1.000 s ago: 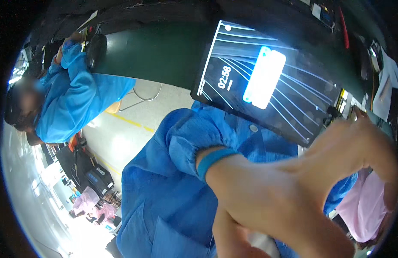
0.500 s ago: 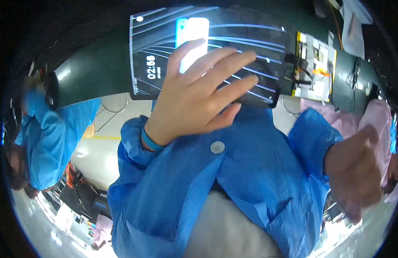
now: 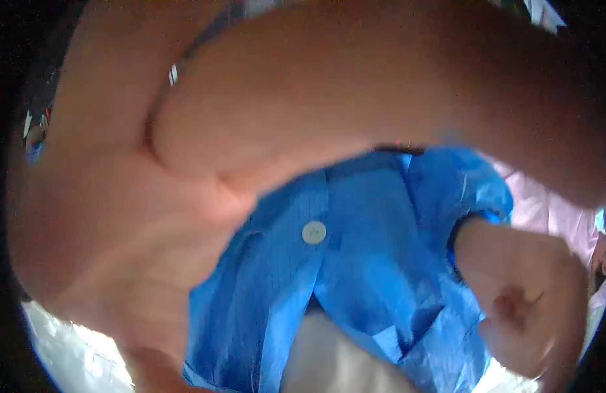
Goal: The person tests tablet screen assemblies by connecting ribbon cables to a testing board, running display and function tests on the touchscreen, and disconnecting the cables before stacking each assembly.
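My left hand [image 3: 270, 105] is very close to the head camera and fills the upper and left part of the view, blurred. One broad finger stretches across toward the right, and a dark gap separates it from the rest of the hand. Nothing shows in its grasp. Its fingertips are cut off or too near to make out. At the lower right my right hand [image 3: 542, 268] is curled into a loose fist beside my blue sleeve, with a small dark hollow between the fingers. No object is visible in it. The tablet on the table is hidden, apart from what may be its dark edge.
My blue work coat [image 3: 375, 229] with a white button [image 3: 314, 232] fills the middle. Pink clothing [image 3: 545, 203] of another person shows at the right. A white item [image 3: 545, 14] is at the top right. Bright floor shows at the lower left.
My left hand has risen from over the lit tablet to right before the camera, covering the tablet and table. My right hand has shifted slightly left and looks less blurred, with its fingers curled.
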Demonstrator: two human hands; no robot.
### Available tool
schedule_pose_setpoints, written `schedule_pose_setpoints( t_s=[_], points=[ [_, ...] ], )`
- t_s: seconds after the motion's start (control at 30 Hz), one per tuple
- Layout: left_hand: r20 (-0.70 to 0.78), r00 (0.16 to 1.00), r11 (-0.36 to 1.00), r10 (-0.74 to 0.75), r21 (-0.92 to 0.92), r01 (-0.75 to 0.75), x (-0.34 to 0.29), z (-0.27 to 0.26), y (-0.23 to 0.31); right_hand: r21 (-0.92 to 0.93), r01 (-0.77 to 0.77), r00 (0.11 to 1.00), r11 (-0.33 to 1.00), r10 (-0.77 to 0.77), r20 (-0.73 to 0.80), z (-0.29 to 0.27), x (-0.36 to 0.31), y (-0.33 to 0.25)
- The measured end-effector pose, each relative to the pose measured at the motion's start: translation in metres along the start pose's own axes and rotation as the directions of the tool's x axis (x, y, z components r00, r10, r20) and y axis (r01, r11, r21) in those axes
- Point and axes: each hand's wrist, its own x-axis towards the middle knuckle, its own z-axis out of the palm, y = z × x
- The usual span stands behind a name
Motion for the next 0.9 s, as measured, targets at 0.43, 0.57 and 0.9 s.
schedule_pose_setpoints(
  t_s=[0.43,0.57,0.9],
  points=[
    [0.178,0.984,1.000,-0.005,0.012,0.003,0.008,0.023,0.008,-0.127,-0.046,0.999,0.991,0.045,-0.007,0.015,-0.021,0.012],
    [0.182,0.983,1.000,-0.002,0.003,0.002,0.006,0.032,0.010,-0.051,-0.012,1.000,0.999,0.012,-0.010,0.010,-0.021,-0.001],
    [0.199,0.978,0.997,-0.068,-0.011,0.072,0.000,0.003,0.013,0.197,0.070,0.995,0.978,-0.082,0.051,0.011,-0.005,-0.019]
  ],
)
